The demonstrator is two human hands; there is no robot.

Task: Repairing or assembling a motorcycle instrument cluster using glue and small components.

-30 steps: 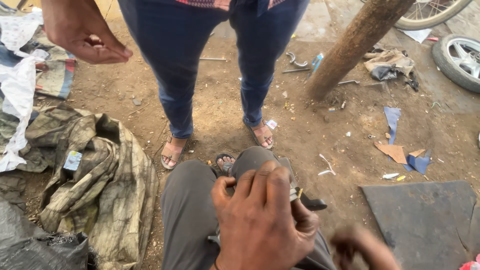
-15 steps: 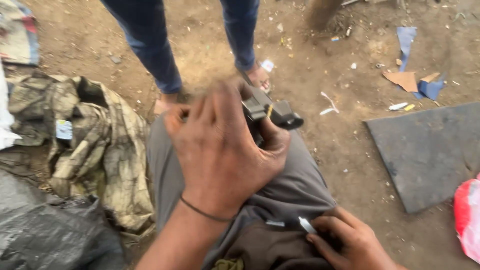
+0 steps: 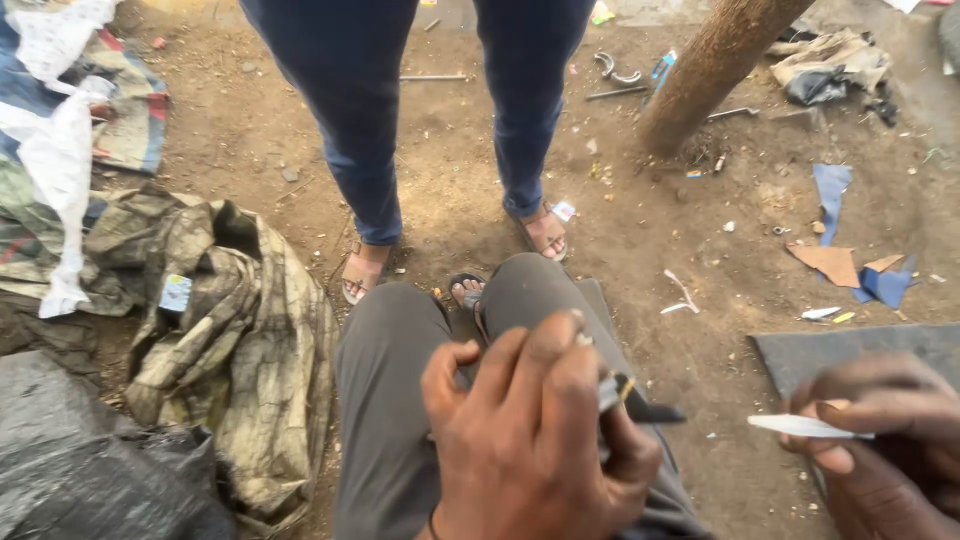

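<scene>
My left hand (image 3: 535, 440) is closed around a small dark object (image 3: 640, 405) with a black pointed end and a bit of yellow showing; most of it is hidden by my fingers. It rests above my right knee, over grey trousers (image 3: 385, 400). My right hand (image 3: 880, 440) sits at the lower right, pinching a thin white strip (image 3: 805, 426) that points left toward the dark object. A gap separates the strip's tip from the object.
Another person in blue jeans (image 3: 350, 110) and sandals stands just ahead on the dirt. A crumpled camouflage cloth (image 3: 215, 320) and black plastic (image 3: 90, 470) lie left. A dark flat sheet (image 3: 860, 350) lies right, a wooden post (image 3: 705, 75) and scattered scraps behind.
The view has tilted up. My left hand has dropped lower over my knee, still gripping the dark object. My right hand has come up at the right with the white strip.
</scene>
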